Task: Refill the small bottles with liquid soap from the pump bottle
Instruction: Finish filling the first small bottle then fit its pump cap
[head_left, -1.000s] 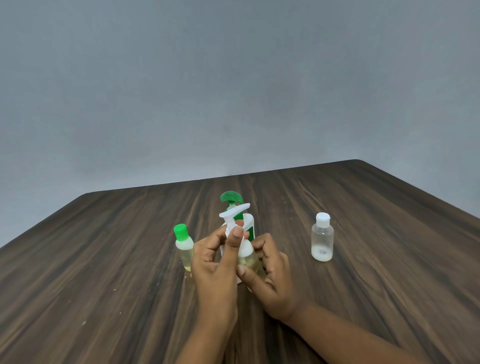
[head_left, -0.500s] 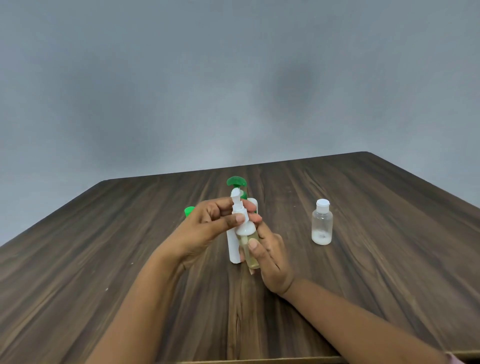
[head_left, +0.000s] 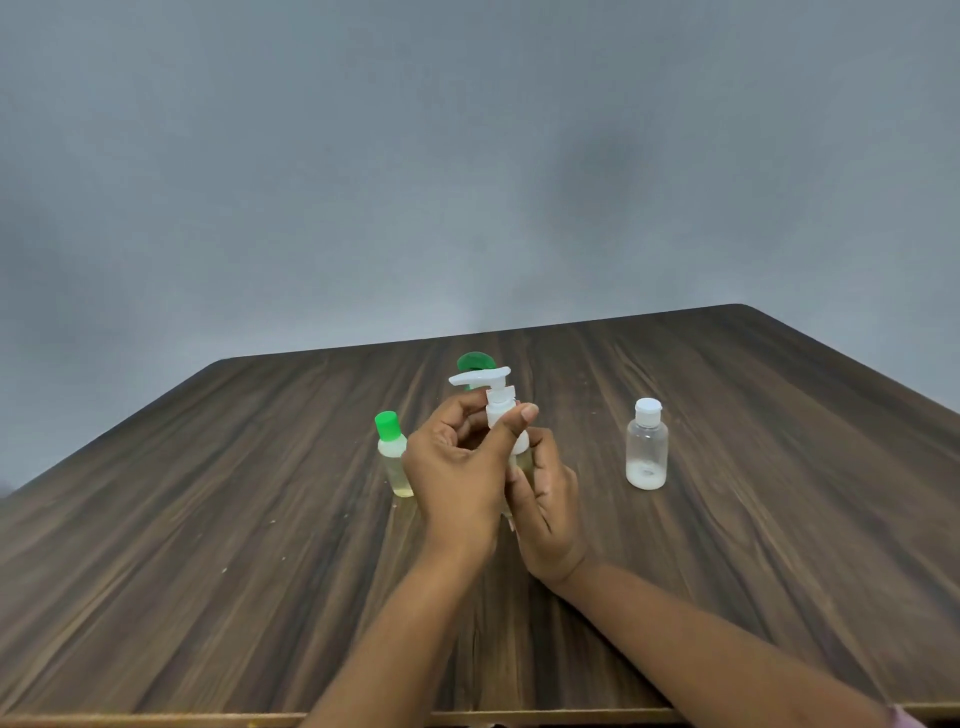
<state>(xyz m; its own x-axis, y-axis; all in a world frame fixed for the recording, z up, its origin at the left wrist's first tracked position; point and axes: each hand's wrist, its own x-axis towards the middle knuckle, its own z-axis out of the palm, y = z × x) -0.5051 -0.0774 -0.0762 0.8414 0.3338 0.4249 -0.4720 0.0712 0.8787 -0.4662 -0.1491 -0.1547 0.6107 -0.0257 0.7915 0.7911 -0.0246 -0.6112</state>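
Head view, white pump (head_left: 498, 402) swung left, green-capped bottle (head_left: 393, 460) uncovered

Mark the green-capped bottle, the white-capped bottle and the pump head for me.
green-capped bottle (head_left: 393, 467): head view, clear body.
white-capped bottle (head_left: 646, 449): head view, clear body.
pump head (head_left: 480, 375): head view, white spout.

just the one wide head cam here, looking forward and down over the bench (head_left: 208, 545), hands (head_left: 457, 478) close in, wall behind.
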